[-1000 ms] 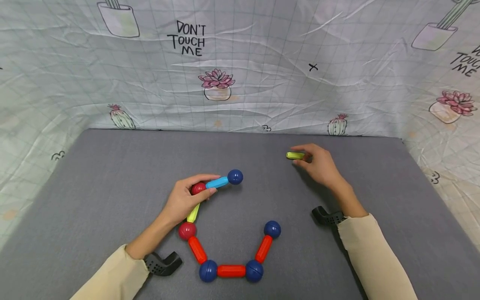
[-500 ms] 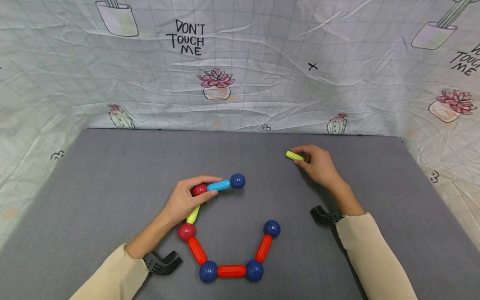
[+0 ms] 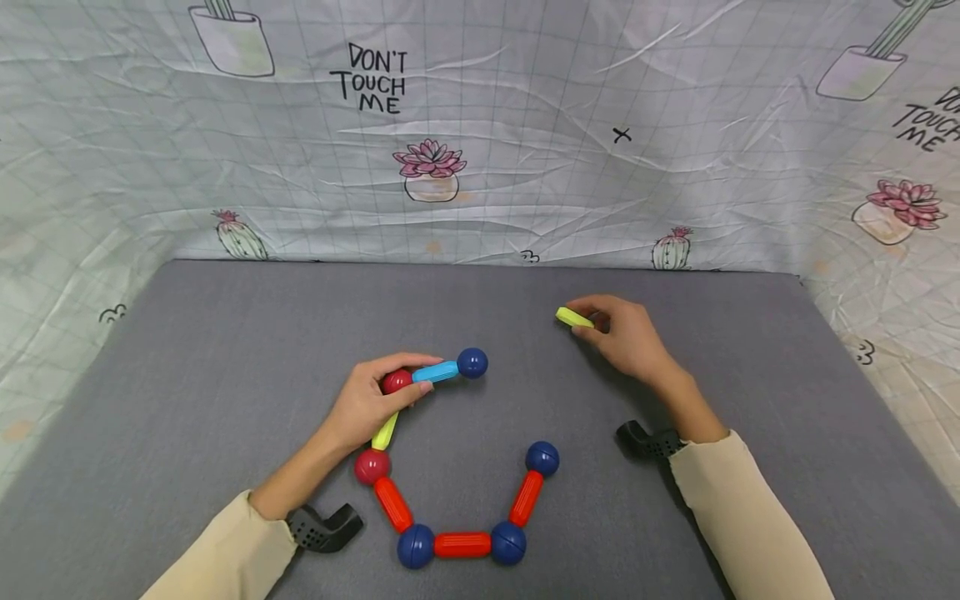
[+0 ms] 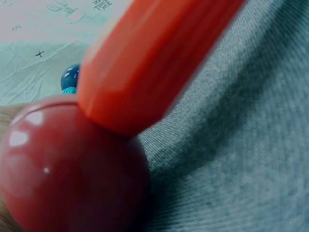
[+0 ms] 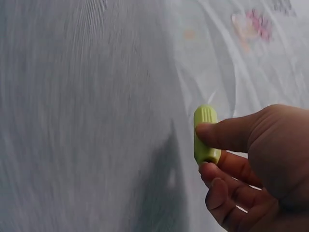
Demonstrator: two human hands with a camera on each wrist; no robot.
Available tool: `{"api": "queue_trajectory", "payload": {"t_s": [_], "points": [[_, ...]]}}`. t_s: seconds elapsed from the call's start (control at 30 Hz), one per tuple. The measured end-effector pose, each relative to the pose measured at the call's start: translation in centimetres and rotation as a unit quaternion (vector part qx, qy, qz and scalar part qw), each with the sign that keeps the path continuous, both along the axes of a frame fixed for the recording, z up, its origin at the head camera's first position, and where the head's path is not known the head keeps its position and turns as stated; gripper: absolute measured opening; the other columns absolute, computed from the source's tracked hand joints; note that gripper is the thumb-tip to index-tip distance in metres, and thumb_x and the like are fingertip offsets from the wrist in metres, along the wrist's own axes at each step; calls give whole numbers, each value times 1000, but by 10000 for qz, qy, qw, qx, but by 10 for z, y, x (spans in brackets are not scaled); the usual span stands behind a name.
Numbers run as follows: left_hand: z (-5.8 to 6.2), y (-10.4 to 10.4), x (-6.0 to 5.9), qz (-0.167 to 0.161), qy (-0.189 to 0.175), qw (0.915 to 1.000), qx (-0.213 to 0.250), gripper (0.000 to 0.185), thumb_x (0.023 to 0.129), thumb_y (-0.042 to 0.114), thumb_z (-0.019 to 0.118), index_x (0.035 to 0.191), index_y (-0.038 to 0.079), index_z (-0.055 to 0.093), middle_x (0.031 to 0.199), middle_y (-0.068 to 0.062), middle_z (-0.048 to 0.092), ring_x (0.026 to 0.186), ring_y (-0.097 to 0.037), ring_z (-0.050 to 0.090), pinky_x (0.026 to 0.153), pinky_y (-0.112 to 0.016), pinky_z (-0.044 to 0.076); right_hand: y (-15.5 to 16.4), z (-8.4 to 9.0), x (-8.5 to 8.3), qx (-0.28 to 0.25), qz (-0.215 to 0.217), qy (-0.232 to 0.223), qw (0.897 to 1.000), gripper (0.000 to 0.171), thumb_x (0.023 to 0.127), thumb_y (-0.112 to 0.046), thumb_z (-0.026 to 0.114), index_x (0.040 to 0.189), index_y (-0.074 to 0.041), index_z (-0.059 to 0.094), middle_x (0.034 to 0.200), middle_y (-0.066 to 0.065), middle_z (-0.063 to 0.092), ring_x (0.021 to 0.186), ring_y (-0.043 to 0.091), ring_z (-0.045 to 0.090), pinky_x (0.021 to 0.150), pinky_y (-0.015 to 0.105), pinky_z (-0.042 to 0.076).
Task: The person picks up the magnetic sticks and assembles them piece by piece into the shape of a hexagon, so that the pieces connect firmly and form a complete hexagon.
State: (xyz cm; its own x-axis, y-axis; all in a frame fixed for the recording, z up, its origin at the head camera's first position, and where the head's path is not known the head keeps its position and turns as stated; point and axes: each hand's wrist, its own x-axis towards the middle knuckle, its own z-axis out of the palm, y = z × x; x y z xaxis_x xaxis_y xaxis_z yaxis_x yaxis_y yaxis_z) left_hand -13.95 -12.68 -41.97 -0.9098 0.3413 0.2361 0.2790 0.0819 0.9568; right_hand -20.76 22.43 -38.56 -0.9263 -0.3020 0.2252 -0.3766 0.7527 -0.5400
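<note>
A chain of magnetic rods and balls lies on the grey mat (image 3: 225, 350). My left hand (image 3: 371, 400) grips its upper red ball (image 3: 397, 382), from which a light blue rod (image 3: 436, 372) leads to a dark blue ball (image 3: 472, 362). A yellow-green rod (image 3: 386, 430) runs down to a second red ball (image 3: 372, 466), then red rods (image 3: 462, 544) and blue balls (image 3: 507, 542) curve round to the right. My right hand (image 3: 618, 333) pinches a loose yellow-green rod (image 3: 573, 317) (image 5: 204, 134) above the mat. The left wrist view shows a red ball (image 4: 67, 164) and a red rod (image 4: 149, 53) close up.
A printed cloth backdrop (image 3: 480, 125) with cactus pictures and lettering rises behind and beside the mat. Black wrist mounts (image 3: 324, 527) sit at both sleeves. The mat's back edge runs just beyond the right hand.
My right hand has carried the loose yellow-green rod a little to the left and tilted it. The left hand and the chain have hardly moved.
</note>
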Motion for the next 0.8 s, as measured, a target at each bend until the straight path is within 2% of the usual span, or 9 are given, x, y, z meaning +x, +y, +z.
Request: {"api": "queue_trajectory", "payload": {"t_s": [0.27, 0.57, 0.8], "points": [[-1, 0, 1, 20, 16, 10000, 4, 27, 87, 5, 70, 114, 6, 69, 83, -12, 63, 67, -22, 57, 57, -24, 47, -26, 9, 24, -161, 746, -177, 9969, 32, 87, -11, 72, 118, -13, 67, 103, 1, 66, 82, 15, 58, 68, 34, 48], [0, -1, 0, 65, -10, 10000, -36, 26, 87, 6, 70, 113, 7, 69, 83, -11, 63, 68, -23, 57, 58, -24, 47, -46, 15, 48, -235, 1456, -430, 9881, 32, 88, -15, 71, 120, -17, 65, 99, -5, 65, 79, 9, 58, 67, 34, 51], [-1, -1, 0, 65, -6, 9999, -103, 27, 87, 6, 70, 114, 8, 69, 84, -11, 64, 68, -21, 57, 58, -23, 46, -55, 14, 57, -310, 1756, -592, 9822, 34, 88, -17, 71, 121, -17, 64, 95, -7, 64, 72, 8, 57, 63, 27, 49]]}}
